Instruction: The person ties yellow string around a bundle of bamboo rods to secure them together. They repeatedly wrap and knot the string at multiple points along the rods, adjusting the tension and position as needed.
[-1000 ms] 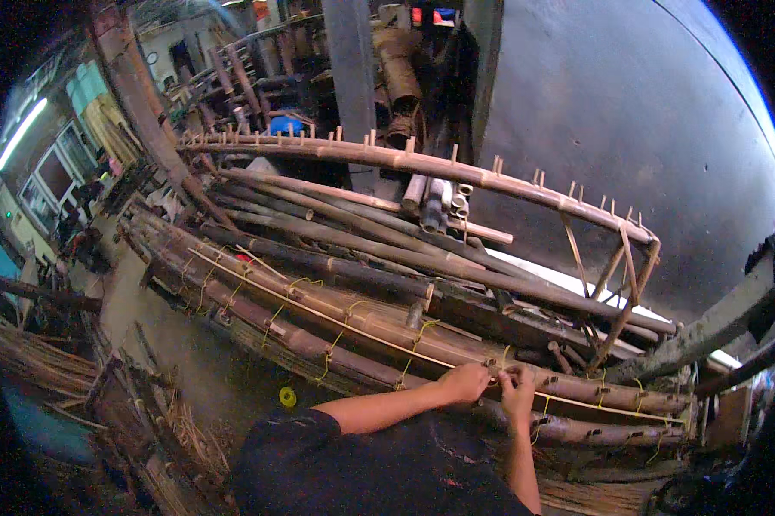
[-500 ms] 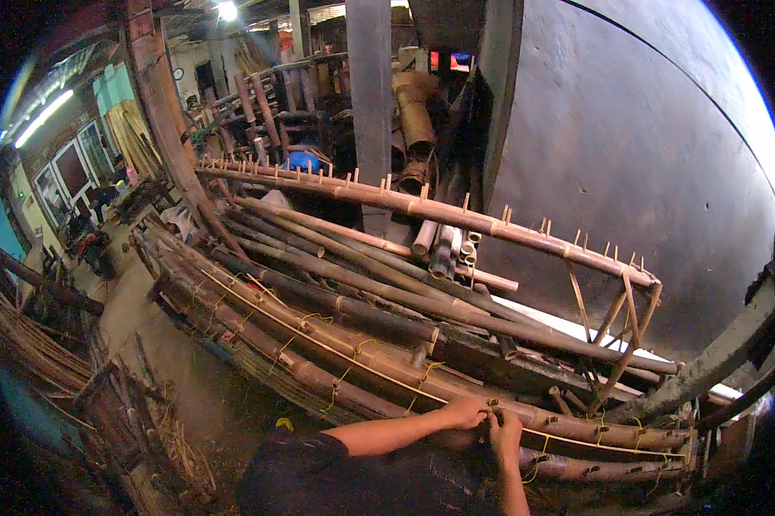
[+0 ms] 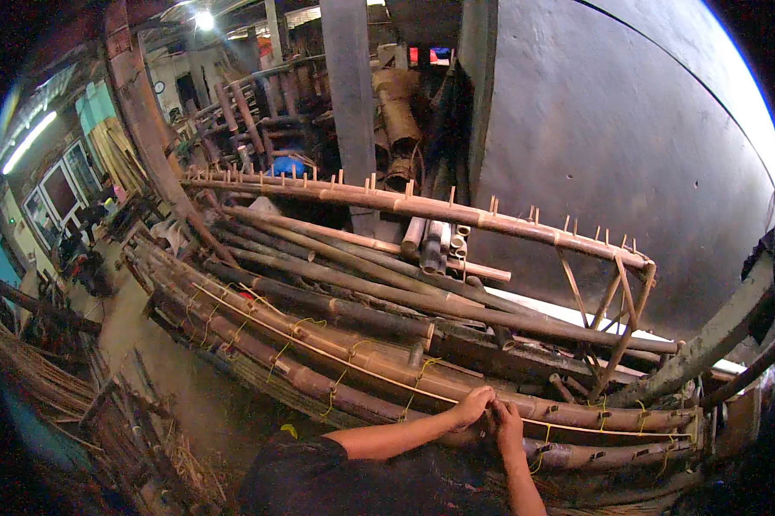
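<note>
Two long brown bamboo poles lie side by side in front of me, slanting from far left down to near right. The back pole [image 3: 577, 417] is pale brown with ringed joints and small dark slots toward its right end. The front pole [image 3: 306, 378] is darker, nearer my body, and slotted too at its right. Between them runs a thin pale strip [image 3: 607, 430], nearly straight, passing close by my left hand [image 3: 473, 407] and right hand [image 3: 507, 424], which meet at the back pole. Yellow string [image 3: 332, 394] crosses at intervals, its loose ends dangling. Whatever sits between my fingertips is too small to tell.
</note>
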Tool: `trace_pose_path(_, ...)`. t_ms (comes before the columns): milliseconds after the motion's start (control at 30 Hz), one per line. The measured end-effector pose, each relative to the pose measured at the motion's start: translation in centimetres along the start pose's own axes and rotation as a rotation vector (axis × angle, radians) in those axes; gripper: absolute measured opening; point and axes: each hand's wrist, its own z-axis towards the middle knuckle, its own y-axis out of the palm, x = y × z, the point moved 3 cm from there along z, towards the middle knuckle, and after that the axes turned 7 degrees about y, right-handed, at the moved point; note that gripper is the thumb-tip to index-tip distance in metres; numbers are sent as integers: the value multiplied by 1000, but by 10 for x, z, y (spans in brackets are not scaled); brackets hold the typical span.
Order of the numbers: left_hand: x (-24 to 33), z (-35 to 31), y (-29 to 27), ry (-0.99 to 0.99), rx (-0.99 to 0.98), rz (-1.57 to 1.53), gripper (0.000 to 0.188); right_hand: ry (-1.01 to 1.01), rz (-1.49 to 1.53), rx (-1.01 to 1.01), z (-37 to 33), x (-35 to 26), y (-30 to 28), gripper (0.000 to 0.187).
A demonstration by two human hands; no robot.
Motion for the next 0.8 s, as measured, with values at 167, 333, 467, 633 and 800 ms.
trace_pose_path(167,22,-5,35,-202,143,-173,22,153,212,-20,-4,27,16,25)
trace_pose_path(333,-8,7,20,-115,-221,17,27,510,693,-61,-1,29,23,31)
trace_pose_path(467,25,20,12,162,-84,455,41,1,127,274,-2,-11,-13,17)
trace_pose_path(633,11,2,-10,-313,-381,546,55,199,461,242,-8,-16,-33,16)
trace_pose_path(800,23,-17,-3,306,-469,1389,29,304,201,260,4,-5,-17,21)
